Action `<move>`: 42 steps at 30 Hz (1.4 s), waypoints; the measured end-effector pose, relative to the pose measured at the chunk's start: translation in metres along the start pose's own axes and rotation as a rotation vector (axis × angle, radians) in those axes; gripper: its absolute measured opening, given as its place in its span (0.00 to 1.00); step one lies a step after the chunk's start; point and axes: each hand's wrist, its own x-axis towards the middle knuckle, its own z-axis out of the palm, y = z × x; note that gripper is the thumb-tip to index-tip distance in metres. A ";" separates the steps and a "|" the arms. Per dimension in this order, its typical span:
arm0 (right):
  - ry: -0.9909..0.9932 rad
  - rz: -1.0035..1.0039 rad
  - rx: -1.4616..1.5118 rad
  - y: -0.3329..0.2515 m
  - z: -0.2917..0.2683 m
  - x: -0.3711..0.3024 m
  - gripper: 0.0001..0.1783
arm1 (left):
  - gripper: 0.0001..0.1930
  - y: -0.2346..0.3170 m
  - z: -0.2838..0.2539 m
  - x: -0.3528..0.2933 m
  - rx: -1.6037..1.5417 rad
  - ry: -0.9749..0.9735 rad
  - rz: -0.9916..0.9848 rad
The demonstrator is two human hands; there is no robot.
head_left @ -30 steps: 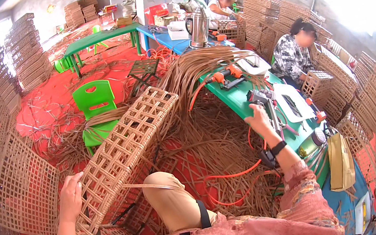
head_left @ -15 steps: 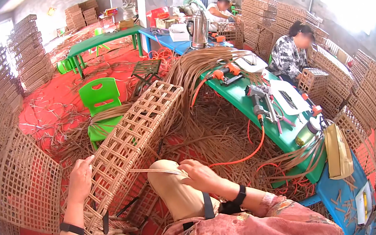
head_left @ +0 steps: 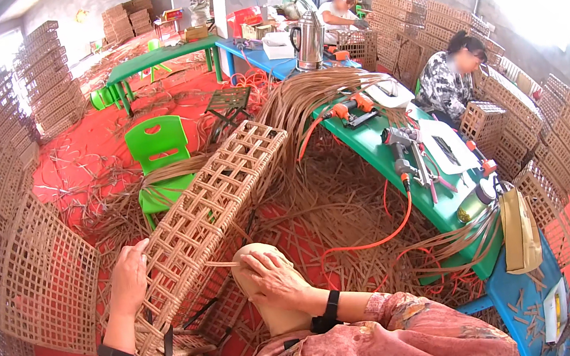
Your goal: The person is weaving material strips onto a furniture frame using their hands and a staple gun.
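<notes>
A long woven basket (head_left: 213, 213) in tan strips lies slanting across my lap, its openwork side facing up. My left hand (head_left: 129, 278) is at its left edge, fingers close together against the rim; part of the grip is hidden. A flat weaving strip (head_left: 222, 263) sticks out from the basket's right edge and runs to my right hand (head_left: 271, 276). That hand is over my raised knee, its fingers bent around the strip's end, which they partly hide. A black tie (head_left: 168, 344) hangs from the basket's near end.
A green bench (head_left: 388, 156) on the right bears orange-and-grey air tools (head_left: 398, 155), a jar (head_left: 476, 200) and loose strips. A green chair (head_left: 159, 152) stands beyond the basket. Stacked woven panels (head_left: 45, 284) rise at left. Two people work at far right.
My right hand has moved left along the strip, nearer the basket, and less of the strip shows. My left hand stays at the basket's edge. The view has shifted slightly.
</notes>
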 end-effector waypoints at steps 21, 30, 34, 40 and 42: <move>-0.027 0.029 0.022 -0.006 -0.004 0.004 0.33 | 0.16 0.000 0.000 -0.002 0.031 -0.002 -0.042; -0.035 0.058 0.034 -0.007 -0.002 0.004 0.33 | 0.16 0.000 0.001 -0.002 0.025 0.003 -0.035; -0.023 0.039 0.023 -0.006 -0.004 0.005 0.33 | 0.16 0.000 0.002 -0.002 0.025 0.017 -0.033; -0.011 0.034 0.034 -0.006 -0.005 0.005 0.33 | 0.17 0.003 0.000 -0.001 -0.004 -0.007 -0.068; 0.050 0.003 0.098 -0.005 -0.003 0.006 0.31 | 0.17 0.003 -0.001 -0.001 -0.017 -0.008 -0.062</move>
